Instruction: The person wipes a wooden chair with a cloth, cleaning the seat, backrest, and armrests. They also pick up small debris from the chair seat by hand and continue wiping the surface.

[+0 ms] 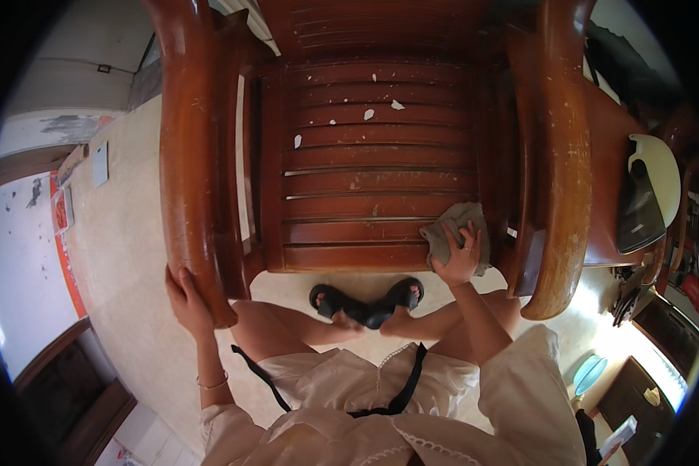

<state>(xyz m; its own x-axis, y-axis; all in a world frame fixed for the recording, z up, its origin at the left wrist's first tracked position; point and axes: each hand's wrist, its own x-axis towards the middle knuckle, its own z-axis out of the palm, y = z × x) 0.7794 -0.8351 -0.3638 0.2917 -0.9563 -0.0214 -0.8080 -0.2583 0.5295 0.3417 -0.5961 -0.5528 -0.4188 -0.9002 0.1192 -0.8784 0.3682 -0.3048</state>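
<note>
A wooden armchair (378, 207) with a slatted seat and thick rounded armrests stands before me. White flakes (397, 105) are scattered over the back half of the seat, with paler specks on other slats. My right hand (460, 253) rests on a grey cloth (442, 233) at the seat's front right corner, fingers spread over it and pressing it to the slats. My left hand (189, 300) grips the front end of the left armrest (189, 175) from its outer side.
Right of the chair is a wooden side table (609, 175) with a pale visor with a dark shield (652, 192) on it. A light-blue basin (590, 374) is at the lower right. Far left, a container of red items (62, 211) lies near the wall.
</note>
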